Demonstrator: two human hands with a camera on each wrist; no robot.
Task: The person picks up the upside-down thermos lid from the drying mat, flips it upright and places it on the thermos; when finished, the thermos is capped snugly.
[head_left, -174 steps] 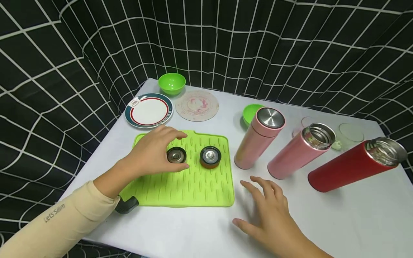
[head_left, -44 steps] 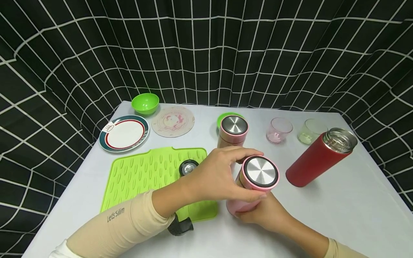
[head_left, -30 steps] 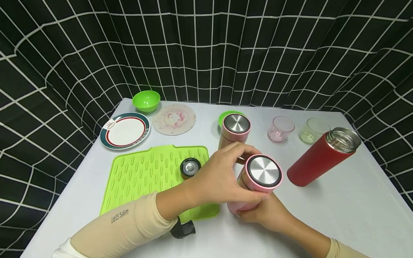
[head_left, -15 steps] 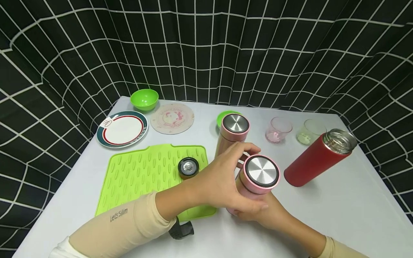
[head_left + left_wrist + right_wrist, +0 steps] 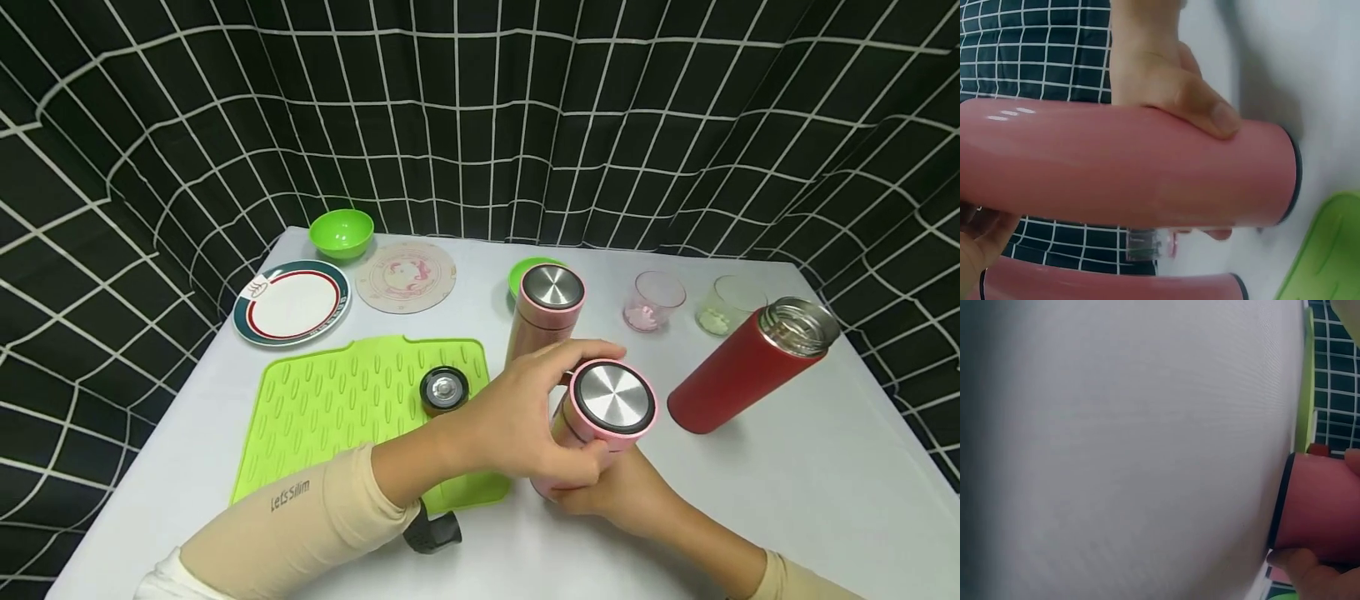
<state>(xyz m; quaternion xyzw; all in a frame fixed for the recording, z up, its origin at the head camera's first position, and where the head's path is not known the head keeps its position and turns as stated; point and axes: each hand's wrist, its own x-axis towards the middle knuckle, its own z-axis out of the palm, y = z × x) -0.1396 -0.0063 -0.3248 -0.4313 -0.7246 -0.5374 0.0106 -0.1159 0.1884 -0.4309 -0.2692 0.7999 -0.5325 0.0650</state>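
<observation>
**Second pink flask capped, red one open**

The left hand (image 5: 517, 421) curls its fingers round the lid (image 5: 613, 398) of the near pink flask (image 5: 581, 433), which stands at the desk's centre, just at 3 o'clock of the green mat (image 5: 337, 408). The right hand (image 5: 622, 492) wraps the lower body of that flask from the near side; the left wrist view shows its thumb (image 5: 1210, 115) pressed on the pink wall. So both hands are closed on the same flask, one at the top, one at the base.

Judging progress: the lid sits flush on this flask, so the capping looks nearly or fully done here, though whether it is tight cannot be told. The far pink flask (image 5: 546, 312), at 12 o'clock of the held one, already wears its lid. The red flask (image 5: 750, 367), at 3 o'clock, stands with its steel mouth uncovered, and one dark lid (image 5: 444, 390) lies on the mat, so that pairing appears to be what is left.

Counts: three flasks, two pink and one red; three lids, two fitted and one loose; two green bowls (image 5: 341, 233); two small glasses (image 5: 654, 302); one plate (image 5: 291, 302); one round coaster (image 5: 406, 277); one mat.
</observation>
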